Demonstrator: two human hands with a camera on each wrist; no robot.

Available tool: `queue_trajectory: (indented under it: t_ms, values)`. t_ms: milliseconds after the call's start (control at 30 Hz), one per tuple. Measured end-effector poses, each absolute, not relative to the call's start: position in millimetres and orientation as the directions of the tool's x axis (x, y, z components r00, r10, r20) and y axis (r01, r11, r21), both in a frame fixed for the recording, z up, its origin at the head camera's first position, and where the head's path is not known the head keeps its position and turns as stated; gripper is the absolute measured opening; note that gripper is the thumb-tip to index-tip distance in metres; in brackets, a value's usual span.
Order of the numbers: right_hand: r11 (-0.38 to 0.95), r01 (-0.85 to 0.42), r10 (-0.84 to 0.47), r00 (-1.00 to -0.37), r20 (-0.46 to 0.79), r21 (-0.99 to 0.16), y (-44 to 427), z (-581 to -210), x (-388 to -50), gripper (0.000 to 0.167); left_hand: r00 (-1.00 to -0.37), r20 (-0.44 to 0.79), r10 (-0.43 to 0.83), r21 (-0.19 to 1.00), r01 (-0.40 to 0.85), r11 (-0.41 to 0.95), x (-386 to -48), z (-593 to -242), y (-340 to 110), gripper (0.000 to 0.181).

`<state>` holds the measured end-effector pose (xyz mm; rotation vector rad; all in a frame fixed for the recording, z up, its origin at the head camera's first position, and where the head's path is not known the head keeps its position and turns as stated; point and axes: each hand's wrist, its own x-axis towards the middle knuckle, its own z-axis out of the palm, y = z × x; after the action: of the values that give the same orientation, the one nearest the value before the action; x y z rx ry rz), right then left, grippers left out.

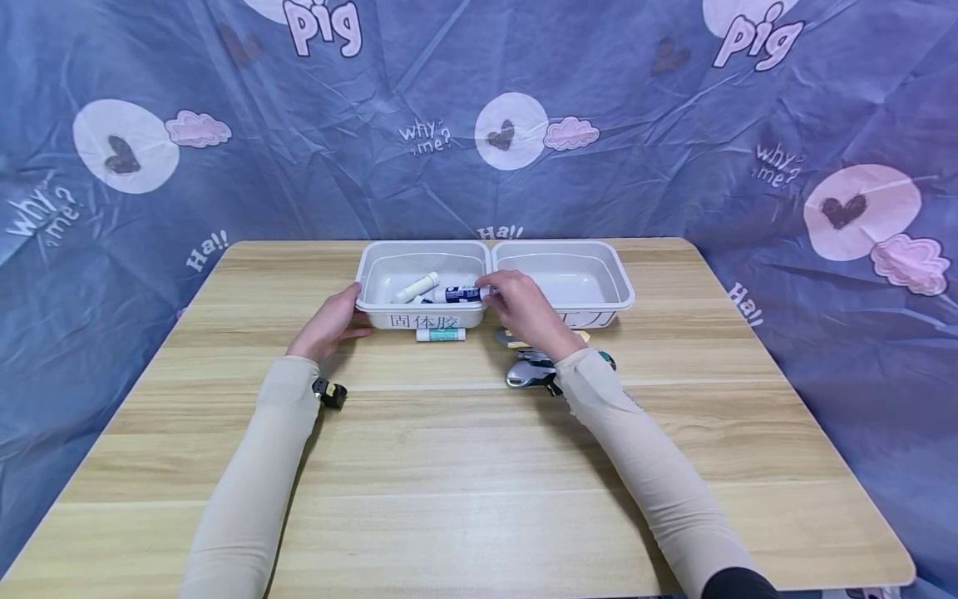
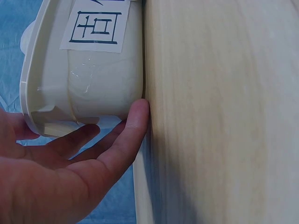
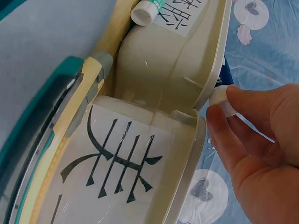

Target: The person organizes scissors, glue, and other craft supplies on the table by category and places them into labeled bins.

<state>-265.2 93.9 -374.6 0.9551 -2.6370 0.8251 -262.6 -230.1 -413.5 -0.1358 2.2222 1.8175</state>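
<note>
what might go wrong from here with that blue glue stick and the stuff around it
The right hand pinches the blue glue stick by its white end, so it might slip or swing.
The right sleeve passes over the tools and could snag or nudge them.
The green-labelled glue stick lies just in front of the left bin and may roll if bumped.

Both arms reach forward, right fingers pinching.

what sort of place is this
Probably an indoor tabletop set up for sorting stationery and tools: a wood-grain table, two labelled plastic tubs, and a printed blue cloth hanging behind.
</note>
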Motion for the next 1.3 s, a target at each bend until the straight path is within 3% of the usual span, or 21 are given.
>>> queue_trajectory:
  t_ms: [500,667,967,1100,1300]
  values:
    - [0.618,-0.622,-0.529,-0.782,0.330,-0.482,92,-375,-265,0.023,-0.960,-0.266,0.093,0.946,-0.241,0.216,-263,-414,-231,0.064]
    - [0.610,-0.645,-0.566,-0.761,0.316,-0.460,91,-372,-262,0.014,-0.958,-0.266,0.106,0.947,-0.238,0.217,-262,-414,-233,0.066]
    - [0.585,-0.676,-0.619,-0.729,0.293,-0.448,89,-373,-260,0.015,-0.953,-0.265,0.146,0.944,-0.225,0.242,-261,-409,-235,0.065]
    - [0.553,-0.712,-0.691,-0.682,0.240,-0.432,85,-375,-258,0.016,-0.952,-0.266,0.155,0.947,-0.228,0.225,-263,-410,-233,0.064]
    - [0.584,-0.711,-0.765,-0.643,0.028,-0.391,76,-387,-252,0.023,-0.954,-0.269,0.132,0.943,-0.234,0.235,-264,-414,-232,0.063]
